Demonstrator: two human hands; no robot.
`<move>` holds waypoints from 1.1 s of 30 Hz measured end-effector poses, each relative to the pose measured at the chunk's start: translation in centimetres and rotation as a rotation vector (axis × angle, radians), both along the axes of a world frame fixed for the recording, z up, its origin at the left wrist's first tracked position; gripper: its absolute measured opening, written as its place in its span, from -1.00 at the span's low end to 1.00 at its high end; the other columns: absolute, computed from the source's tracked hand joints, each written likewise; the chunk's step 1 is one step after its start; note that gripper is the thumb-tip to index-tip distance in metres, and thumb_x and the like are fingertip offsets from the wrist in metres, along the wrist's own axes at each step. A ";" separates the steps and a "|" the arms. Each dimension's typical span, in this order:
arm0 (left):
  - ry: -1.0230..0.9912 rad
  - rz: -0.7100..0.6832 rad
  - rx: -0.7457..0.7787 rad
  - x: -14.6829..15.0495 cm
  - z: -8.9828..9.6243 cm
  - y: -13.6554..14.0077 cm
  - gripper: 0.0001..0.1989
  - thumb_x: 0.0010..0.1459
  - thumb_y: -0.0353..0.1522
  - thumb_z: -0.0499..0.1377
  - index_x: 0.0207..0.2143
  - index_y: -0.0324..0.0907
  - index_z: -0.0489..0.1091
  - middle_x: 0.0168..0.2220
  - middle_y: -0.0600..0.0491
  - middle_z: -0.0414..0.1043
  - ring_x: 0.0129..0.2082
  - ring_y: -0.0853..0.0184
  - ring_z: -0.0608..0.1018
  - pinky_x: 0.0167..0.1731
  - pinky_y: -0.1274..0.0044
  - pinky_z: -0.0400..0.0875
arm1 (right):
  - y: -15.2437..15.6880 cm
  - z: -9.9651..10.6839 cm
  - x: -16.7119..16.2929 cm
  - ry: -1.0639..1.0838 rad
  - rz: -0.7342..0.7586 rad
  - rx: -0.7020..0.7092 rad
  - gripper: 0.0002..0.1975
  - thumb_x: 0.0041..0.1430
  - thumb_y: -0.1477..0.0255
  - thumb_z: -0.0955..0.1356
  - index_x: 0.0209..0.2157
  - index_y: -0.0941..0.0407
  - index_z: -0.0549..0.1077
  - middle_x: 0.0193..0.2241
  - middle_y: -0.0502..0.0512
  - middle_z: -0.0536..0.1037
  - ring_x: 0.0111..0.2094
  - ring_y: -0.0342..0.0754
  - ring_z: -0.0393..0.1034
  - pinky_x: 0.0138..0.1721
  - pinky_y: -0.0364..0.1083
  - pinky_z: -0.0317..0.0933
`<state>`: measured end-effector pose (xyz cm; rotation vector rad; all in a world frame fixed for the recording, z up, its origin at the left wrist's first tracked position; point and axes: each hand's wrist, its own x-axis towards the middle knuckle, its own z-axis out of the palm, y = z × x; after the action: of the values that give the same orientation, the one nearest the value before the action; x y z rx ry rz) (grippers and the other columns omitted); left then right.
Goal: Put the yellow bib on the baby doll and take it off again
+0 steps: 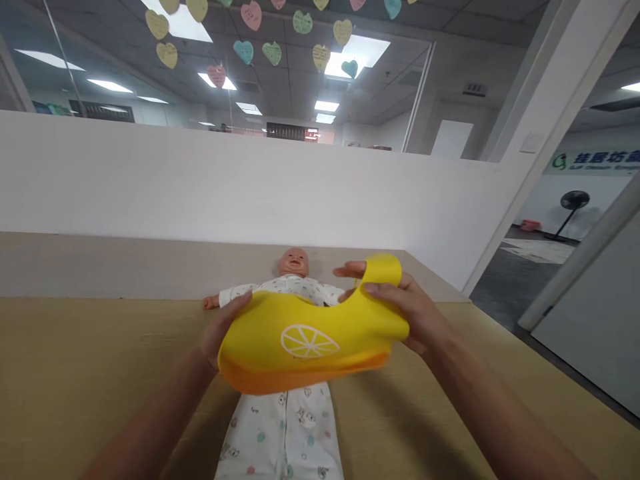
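Note:
A yellow baby bib [260,327] with a white lemon-slice print and an orange lower edge is stretched between my two hands. My left hand [223,327] grips its left side, the thumb showing on the front. Closed on the bib's upper right part, near the curved neck strap, is my right hand [413,303]; some of its fingers show behind the strap. Below and behind the bib a baby doll [294,262] lies face up on the table, dressed in a white patterned sleepsuit [285,440]. The bib hides most of the doll's torso.
The wooden table [100,380] meets a white wall [200,187] at its far side. Above the wall is a glass pane with heart-shaped paper notes [251,15]. To the right, a doorway shows a standing fan [574,201] and a door [595,313].

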<state>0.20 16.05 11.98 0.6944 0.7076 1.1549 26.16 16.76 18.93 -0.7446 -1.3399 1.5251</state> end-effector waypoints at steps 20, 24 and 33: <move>0.470 0.205 0.213 -2.9 -0.4 13.8 -0.67 -0.15 -0.22 0.36 -0.39 -0.30 0.50 -0.43 -0.04 0.54 -0.48 0.34 0.54 -0.48 0.58 0.41 | 17.3 -3.4 -5.6 -0.160 -0.248 0.114 -0.74 -0.05 0.34 0.38 -0.31 0.19 0.52 -0.15 0.19 0.53 -0.20 0.03 0.44 -0.24 -0.08 0.31; 0.544 0.252 0.162 -2.8 -1.8 17.3 -0.69 -0.20 -0.26 0.36 -0.42 -0.28 0.48 -0.50 -0.01 0.52 -0.55 0.31 0.53 -0.53 0.54 0.38 | 21.7 -6.5 -5.9 -0.340 -0.337 0.286 -0.77 -0.05 0.31 0.33 -0.40 0.17 0.51 -0.19 0.16 0.53 -0.04 0.06 0.34 -0.06 -0.05 0.20; 0.562 0.323 0.008 -3.1 -5.6 22.8 -0.86 -0.26 -0.42 0.25 -0.53 -0.27 0.43 -0.62 0.02 0.47 -0.66 0.30 0.48 -0.65 0.55 0.33 | 27.9 -13.1 -7.4 -0.438 -0.491 0.221 -0.78 -0.08 0.24 0.37 -0.58 0.09 0.37 -0.64 -0.04 0.31 -0.43 -0.08 0.25 -0.35 -0.14 0.14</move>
<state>-2.86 38.88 6.41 0.9483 1.3265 1.2634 18.80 44.65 5.85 -1.2048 -1.4690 0.8378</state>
